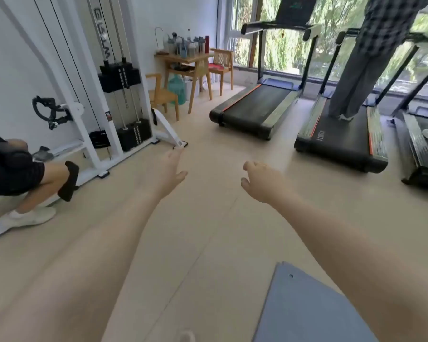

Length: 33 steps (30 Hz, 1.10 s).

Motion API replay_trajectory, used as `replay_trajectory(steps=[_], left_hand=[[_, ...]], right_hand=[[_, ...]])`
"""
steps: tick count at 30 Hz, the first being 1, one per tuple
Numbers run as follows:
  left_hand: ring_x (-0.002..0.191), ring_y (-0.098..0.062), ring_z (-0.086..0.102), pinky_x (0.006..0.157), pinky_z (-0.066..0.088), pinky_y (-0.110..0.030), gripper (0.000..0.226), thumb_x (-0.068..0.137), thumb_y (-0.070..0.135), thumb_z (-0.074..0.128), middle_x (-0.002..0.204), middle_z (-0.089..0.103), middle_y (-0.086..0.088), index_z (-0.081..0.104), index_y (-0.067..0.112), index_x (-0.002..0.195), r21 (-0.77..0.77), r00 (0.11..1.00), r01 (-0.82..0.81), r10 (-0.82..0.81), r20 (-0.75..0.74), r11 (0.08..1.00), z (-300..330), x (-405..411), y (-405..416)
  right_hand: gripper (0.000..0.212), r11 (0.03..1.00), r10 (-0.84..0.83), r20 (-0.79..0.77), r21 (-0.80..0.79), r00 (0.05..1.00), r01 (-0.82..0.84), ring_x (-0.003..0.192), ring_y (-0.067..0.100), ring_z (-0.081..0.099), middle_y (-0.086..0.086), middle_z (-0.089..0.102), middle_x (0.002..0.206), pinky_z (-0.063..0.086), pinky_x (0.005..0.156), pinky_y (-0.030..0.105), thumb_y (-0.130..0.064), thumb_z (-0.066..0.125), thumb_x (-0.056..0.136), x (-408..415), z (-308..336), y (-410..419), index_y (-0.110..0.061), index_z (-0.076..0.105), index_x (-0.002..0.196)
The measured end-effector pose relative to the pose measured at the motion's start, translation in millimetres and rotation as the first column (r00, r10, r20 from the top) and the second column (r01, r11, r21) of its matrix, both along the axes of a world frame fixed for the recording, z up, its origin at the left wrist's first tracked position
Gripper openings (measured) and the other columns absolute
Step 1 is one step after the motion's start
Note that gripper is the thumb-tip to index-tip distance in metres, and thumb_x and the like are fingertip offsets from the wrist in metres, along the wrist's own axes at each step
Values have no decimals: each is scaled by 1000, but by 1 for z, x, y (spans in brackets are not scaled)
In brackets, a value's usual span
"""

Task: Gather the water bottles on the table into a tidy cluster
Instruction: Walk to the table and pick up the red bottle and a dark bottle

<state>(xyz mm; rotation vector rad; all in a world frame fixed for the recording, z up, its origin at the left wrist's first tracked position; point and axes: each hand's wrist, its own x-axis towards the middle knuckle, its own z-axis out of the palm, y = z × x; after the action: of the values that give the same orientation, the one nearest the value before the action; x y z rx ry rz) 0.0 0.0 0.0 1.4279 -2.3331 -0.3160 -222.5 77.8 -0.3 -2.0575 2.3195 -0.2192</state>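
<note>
1. Three treadmills fill the 1 to 3 o'clock side by the window; the nearest-centre treadmill (257, 104) is bare, and a person in grey trousers (356, 77) stands on the next one.
2. A white cable machine (104, 77) rises at 10 to 11 o'clock, with a seated person's legs (35, 178) at 9 o'clock.
3. A blue mat (307, 309) lies at 5 o'clock.
4. Both bare forearms stretch forward over the floor toward 12 o'clock.
5. The left hand (169, 169) is flat, fingers extended, thumb out, gripping nothing.
6. The right hand (262, 181) is loosely curled, palm down, empty.
7. The wooden table (183, 59) stands far off at 12 o'clock, well apart from both hands.
8. The water bottles (185, 44) stand bunched on its top.
</note>
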Motion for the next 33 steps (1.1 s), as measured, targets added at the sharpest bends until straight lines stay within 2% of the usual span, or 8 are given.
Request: replay_trajectory(steps=[3, 6, 10, 17, 22, 25, 31, 33], left_hand=[[115, -36, 49, 93, 44, -49, 56, 86, 23, 58, 127, 52, -17, 36, 10, 135, 46, 999, -31, 32, -23, 998, -38, 5, -31], [116, -35, 49, 92, 45, -47, 52, 86, 22, 56, 130, 51, -14, 37, 11, 134, 107, 998, -53, 48, 50, 993, -68, 8, -67], [112, -32, 52, 90, 45, -42, 52, 86, 20, 56, 128, 53, -12, 37, 13, 134, 173, 996, -76, 67, 56, 982, -90, 10, -146], [114, -29, 51, 89, 46, -38, 53, 87, 14, 49, 132, 50, -9, 33, 15, 137, 206, 993, -121, 121, 12, 971, -62, -18, -339], [107, -30, 53, 84, 48, -40, 51, 85, 10, 49, 128, 52, -11, 36, 12, 134, 172, 997, -39, 48, -52, 984, -37, -88, -467], [109, -31, 51, 89, 47, -45, 52, 85, 10, 49, 128, 52, -10, 36, 11, 134, 173, 996, 44, -30, -83, 984, -42, -146, -533], [115, -30, 50, 91, 46, -44, 52, 86, 15, 47, 132, 51, -8, 34, 16, 136, 192, 994, 93, -101, 31, 977, -70, -257, -669], [113, -30, 50, 91, 47, -43, 52, 87, 17, 48, 132, 50, -9, 33, 15, 137, 230, 998, 67, -70, 5, 971, -64, -287, -723]], right_hand=[[39, 999, -10, -3, 45, 1000, 11, 117, 32, 52, 12, 52, 132, 44, 87, 38, -29, 42, 93, -1, -25, -29, -7, 44, 126], [41, 993, -12, 9, 114, 1000, 11, 119, 33, 50, 13, 52, 132, 43, 90, 40, -28, 43, 93, -4, -54, -73, -6, 43, 128], [40, 986, 8, 37, 167, 999, -14, 117, 35, 50, 18, 52, 129, 42, 92, 40, -23, 45, 92, -9, -75, -157, -2, 44, 127], [42, 986, -65, 159, 161, 985, 39, 117, 33, 51, 14, 54, 129, 44, 93, 40, -28, 44, 94, -29, -53, -346, -7, 43, 130], [42, 981, -163, 247, 145, 955, 130, 118, 30, 50, 12, 55, 128, 43, 94, 39, -30, 43, 94, -81, -45, -451, -10, 43, 130], [42, 978, -193, 252, 130, 948, 165, 118, 30, 49, 13, 55, 128, 42, 92, 38, -29, 44, 94, -130, -50, -510, -9, 43, 130], [45, 963, -236, 258, 188, 937, 191, 119, 32, 49, 15, 53, 130, 41, 91, 36, -27, 44, 94, -242, -63, -646, -7, 40, 134], [48, 965, -232, 279, 183, 932, 185, 116, 33, 51, 16, 56, 126, 43, 91, 38, -30, 45, 93, -280, -50, -703, -7, 38, 134]])
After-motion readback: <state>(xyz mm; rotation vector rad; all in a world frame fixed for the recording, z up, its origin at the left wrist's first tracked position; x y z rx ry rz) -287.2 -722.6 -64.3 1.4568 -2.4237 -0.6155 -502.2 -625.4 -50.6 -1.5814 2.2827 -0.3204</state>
